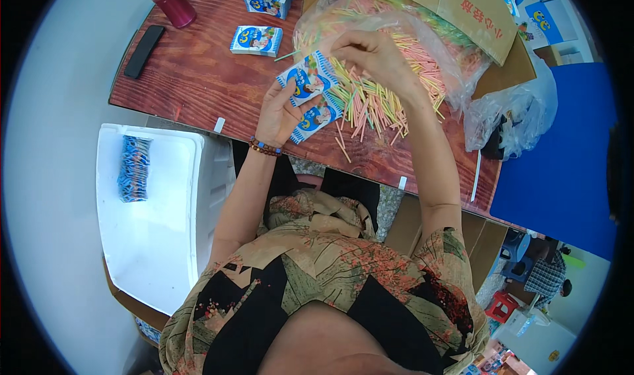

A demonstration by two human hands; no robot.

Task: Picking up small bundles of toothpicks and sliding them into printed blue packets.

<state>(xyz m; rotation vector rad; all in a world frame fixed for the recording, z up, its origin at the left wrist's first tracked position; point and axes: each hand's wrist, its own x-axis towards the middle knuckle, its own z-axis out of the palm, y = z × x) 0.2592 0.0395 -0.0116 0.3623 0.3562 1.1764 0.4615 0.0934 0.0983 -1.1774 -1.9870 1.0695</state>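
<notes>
My left hand point(276, 114) is closed on a small blue-and-white packet point(309, 79), thumb across its front. A second packet point(318, 119) of the same kind shows just below it, partly covered; I cannot tell whether it is held too. Above the packet's upper right corner, the fingers of my right hand point(375, 55) are pinched together. What they hold, if anything, is too small to make out. Under my right hand and forearm spreads a pile of thin pink, yellow and green sticks point(373, 111). One green stick point(286, 56) pokes out left of the packet.
A cardboard box point(472, 15) with a clear plastic bag of sticks stands at the far right. Stacked packets point(256, 40), a black phone-like slab point(144, 51) and a red jar point(172, 2) lie left. A white foam box point(148, 243) holding a row of packets point(135, 168) stands left of me.
</notes>
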